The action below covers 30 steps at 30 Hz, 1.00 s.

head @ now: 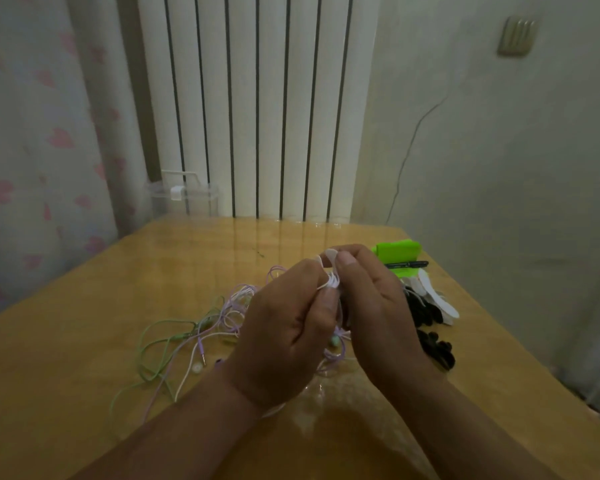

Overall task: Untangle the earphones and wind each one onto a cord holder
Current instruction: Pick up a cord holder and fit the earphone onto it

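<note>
Both my hands are raised over the middle of the wooden table [84,341]. My right hand [371,306] pinches a small white cord holder [329,256] at its top. A white earphone cord [331,282] is wrapped in a few turns around it. My left hand [288,327] pinches that white cord just beside the holder. On the table behind and to the left of my hands lies a tangle of green, purple and white earphones [194,337], with plugs and an earbud showing.
White cord holders [437,296] and black ones [433,344] lie in a heap at the table's right side. Behind them sits a bright green object [399,251] with a black pen [407,264] on it. A clear container [184,199] stands at the far edge, by the radiator.
</note>
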Each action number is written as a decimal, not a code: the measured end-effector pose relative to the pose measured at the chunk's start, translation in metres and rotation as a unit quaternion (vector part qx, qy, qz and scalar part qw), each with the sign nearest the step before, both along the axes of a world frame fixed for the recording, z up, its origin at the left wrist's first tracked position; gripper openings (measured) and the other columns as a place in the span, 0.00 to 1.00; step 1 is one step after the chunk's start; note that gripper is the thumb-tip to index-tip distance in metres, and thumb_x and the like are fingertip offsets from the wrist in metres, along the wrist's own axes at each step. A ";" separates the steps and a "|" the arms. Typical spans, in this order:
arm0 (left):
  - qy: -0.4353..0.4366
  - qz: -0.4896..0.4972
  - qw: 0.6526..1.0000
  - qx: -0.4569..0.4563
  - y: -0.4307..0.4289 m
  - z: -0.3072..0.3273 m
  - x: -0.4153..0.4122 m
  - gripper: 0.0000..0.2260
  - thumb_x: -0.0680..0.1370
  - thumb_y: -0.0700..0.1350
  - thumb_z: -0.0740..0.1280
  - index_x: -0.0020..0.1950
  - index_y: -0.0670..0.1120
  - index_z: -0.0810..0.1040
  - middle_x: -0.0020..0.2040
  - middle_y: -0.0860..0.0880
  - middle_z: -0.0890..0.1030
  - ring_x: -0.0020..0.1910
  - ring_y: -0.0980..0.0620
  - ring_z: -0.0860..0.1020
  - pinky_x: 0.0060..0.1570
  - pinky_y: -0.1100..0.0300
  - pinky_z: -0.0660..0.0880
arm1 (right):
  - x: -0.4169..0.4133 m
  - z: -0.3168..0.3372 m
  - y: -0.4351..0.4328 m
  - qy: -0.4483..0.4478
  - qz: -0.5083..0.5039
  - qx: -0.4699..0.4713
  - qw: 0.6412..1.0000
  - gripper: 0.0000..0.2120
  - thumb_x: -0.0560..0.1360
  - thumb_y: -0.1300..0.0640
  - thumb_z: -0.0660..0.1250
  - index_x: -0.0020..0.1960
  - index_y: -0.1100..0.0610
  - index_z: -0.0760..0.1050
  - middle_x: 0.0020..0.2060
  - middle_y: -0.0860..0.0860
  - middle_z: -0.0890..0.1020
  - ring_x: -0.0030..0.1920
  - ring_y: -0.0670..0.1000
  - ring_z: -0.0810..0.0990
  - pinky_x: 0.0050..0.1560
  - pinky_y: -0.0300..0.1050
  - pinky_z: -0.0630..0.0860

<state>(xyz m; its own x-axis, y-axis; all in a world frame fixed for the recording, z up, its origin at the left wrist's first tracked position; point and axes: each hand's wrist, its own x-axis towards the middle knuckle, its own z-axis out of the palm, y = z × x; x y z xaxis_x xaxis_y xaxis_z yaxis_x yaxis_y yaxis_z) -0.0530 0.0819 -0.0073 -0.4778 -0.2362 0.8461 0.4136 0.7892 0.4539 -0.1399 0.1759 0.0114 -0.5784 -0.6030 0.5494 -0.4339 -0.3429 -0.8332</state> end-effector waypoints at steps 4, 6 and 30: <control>-0.061 0.008 0.998 -0.009 -0.001 -0.003 0.000 0.13 0.83 0.56 0.62 0.46 0.47 0.71 0.37 0.53 0.72 0.34 0.53 0.70 0.33 0.57 0.68 | -0.005 -0.003 -0.001 -0.053 -0.026 0.050 0.997 0.12 0.86 0.54 0.58 0.53 0.58 0.78 0.40 0.48 0.83 0.40 0.45 0.83 0.37 0.39 0.79; -0.134 0.002 0.991 -0.006 -0.006 -0.004 0.001 0.18 0.79 0.64 0.67 0.48 0.50 0.71 0.38 0.54 0.74 0.34 0.54 0.73 0.32 0.60 0.70 | -0.015 -0.005 -0.001 -0.104 -0.017 0.094 0.990 0.13 0.85 0.50 0.60 0.56 0.57 0.80 0.45 0.48 0.85 0.47 0.48 0.86 0.45 0.46 0.83; -0.220 -0.266 0.810 0.474 -0.020 0.012 0.004 0.10 0.87 0.44 0.57 0.55 0.40 0.74 0.37 0.48 0.70 0.29 0.53 0.66 0.32 0.60 0.62 | -0.035 -0.013 0.004 0.097 0.031 0.081 0.991 0.06 0.83 0.54 0.67 0.52 0.57 0.76 0.44 0.57 0.83 0.47 0.61 0.84 0.49 0.68 0.81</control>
<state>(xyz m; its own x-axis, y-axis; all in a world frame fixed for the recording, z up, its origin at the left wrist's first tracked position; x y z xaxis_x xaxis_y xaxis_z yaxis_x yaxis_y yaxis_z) -0.0486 0.0615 0.0050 -0.9315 -0.3416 0.1251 0.2143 -0.2376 0.9474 -0.1751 0.1804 -0.0016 -0.4302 -0.7240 0.5392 -0.5739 -0.2417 -0.7825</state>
